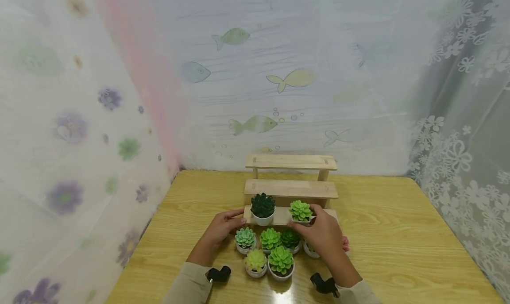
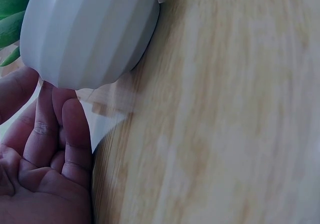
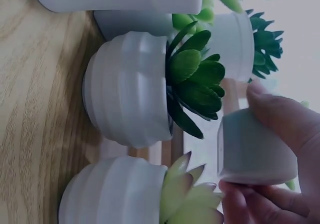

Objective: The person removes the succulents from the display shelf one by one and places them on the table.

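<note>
My right hand [image 1: 322, 231] holds a light green potted succulent [image 1: 300, 211] by its small white pot [image 3: 257, 148], over the right part of the wooden stand's lowest step [image 1: 280, 212]. On that step's left part stands a dark green potted succulent [image 1: 263, 206]. My left hand [image 1: 221, 229] is at the step's left end, fingertips right at the wood. In the left wrist view its fingers [image 2: 75, 139] are loosely bent beside a ribbed white pot [image 2: 90, 31], with nothing between them and the thumb.
In front of the stand several potted succulents are grouped close together, among them a pale yellow-green one [image 1: 256, 260] and a bright green one [image 1: 280, 260]. A pink plant [image 1: 345, 244] shows behind my right wrist. The middle step [image 1: 291, 189] and top step [image 1: 291, 162] rise behind.
</note>
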Demonstrator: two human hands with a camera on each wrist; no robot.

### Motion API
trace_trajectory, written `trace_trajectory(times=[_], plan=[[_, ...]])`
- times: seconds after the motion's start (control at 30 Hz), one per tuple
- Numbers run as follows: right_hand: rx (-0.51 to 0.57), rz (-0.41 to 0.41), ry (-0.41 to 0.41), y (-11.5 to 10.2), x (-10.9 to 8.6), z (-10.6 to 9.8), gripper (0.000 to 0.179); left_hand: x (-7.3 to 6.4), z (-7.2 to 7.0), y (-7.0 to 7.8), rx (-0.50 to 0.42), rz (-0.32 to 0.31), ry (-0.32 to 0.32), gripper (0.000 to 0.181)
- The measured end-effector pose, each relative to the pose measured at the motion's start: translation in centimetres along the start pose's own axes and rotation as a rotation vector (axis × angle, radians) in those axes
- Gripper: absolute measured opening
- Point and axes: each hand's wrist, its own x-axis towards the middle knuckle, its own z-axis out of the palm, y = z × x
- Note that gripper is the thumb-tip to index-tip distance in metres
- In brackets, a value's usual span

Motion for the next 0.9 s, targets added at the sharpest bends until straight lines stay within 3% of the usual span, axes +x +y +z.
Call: trace_trajectory(times=[0.33, 0.57, 0.9], plan=[[0.084, -0.046, 0.0, 0.3, -1.8, -0.7, 0.071, 0.1, -0.2, -0.2, 0.005, 0.016, -0.022, 0.053], [0.004, -0.089, 0.012, 0.6, -3.1, -1.2, 0.073, 0.2, -0.2, -0.3, -0.006, 0.01, -0.015, 0.053], [0.044, -0.128, -0.036, 1.4, -3.9, -2.0, 0.067, 0.1, -0.1, -0.1, 0.003, 0.01, -0.005, 0.052]])
